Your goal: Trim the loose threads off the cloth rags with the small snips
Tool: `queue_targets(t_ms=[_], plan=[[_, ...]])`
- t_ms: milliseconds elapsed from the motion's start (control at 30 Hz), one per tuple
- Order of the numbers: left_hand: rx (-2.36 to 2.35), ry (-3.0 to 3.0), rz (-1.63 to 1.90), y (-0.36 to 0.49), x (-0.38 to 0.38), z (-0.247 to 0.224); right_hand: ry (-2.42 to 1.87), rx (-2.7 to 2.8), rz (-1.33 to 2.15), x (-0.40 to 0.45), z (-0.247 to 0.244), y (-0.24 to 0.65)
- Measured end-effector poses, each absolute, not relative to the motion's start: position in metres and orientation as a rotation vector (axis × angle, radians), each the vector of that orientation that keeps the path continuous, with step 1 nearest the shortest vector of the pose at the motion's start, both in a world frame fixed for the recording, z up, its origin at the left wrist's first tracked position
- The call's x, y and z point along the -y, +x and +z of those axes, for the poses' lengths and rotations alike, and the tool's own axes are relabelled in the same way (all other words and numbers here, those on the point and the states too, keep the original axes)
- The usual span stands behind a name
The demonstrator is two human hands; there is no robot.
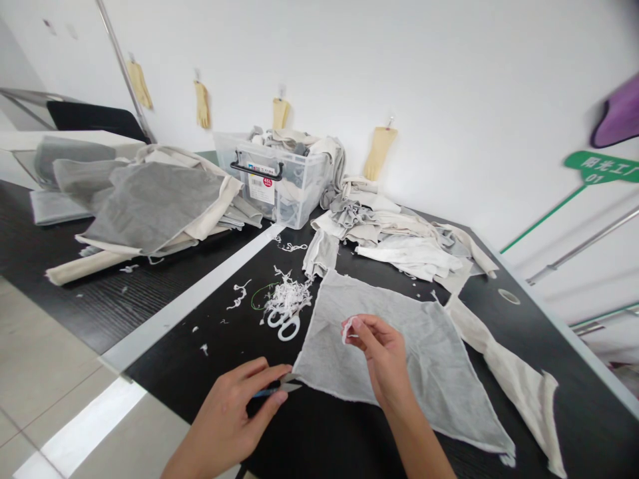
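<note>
A grey cloth lies spread on the black table. My left hand is closed on small blue-handled snips, their metal tips beside the cloth's left corner. Above the cloth, my right hand pinches a small curl of white thread between thumb and fingertips. Beyond my left hand sit white-handled scissors, partly covered by a heap of white thread scraps.
A pile of grey and cream cloths is at the left. Behind stands a clear plastic box full of cloths. More crumpled cloths lie at the back right, near a tape roll. Yellow gloves hang on the wall.
</note>
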State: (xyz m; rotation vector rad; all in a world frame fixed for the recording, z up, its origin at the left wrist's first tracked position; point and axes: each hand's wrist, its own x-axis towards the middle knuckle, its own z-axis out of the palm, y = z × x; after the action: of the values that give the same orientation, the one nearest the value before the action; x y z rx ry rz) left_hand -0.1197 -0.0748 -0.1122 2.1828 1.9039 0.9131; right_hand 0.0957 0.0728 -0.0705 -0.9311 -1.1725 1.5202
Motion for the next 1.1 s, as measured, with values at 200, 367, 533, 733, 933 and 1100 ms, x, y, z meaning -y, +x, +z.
queue_targets(t_ms=[200, 367, 533, 733, 933, 1100], plan=[[-1.900, 2.161, 0.884, -0.1197, 0.0732, -0.1124, -0.944, 1.175, 1.518, -0.0736, -0.0703, 0.0951], [-1.902, 2.154, 0.889, -0.1200, 0.0732, -0.1124, -0.946, 1.171, 1.519, -0.0731, -0.0693, 0.0949], [-1.901, 2.155, 0.901, -0.1196, 0.0731, -0.1112, -0.950, 1.173, 1.512, -0.0738, -0.0714, 0.0954], [-1.909, 2.162, 0.885, -0.1204, 0.0734, -0.1111, -0.947, 1.175, 1.517, -0.0743, -0.0726, 0.0963], [-1.903, 2.164, 0.881, -0.1201, 0.0731, -0.1135, -0.951, 1.178, 1.510, -0.0732, -0.0697, 0.0958], [-1.916, 2.176, 0.885, -0.1192, 0.0731, -0.1121, -0.948, 1.164, 1.513, -0.0741, -0.0706, 0.0958]])
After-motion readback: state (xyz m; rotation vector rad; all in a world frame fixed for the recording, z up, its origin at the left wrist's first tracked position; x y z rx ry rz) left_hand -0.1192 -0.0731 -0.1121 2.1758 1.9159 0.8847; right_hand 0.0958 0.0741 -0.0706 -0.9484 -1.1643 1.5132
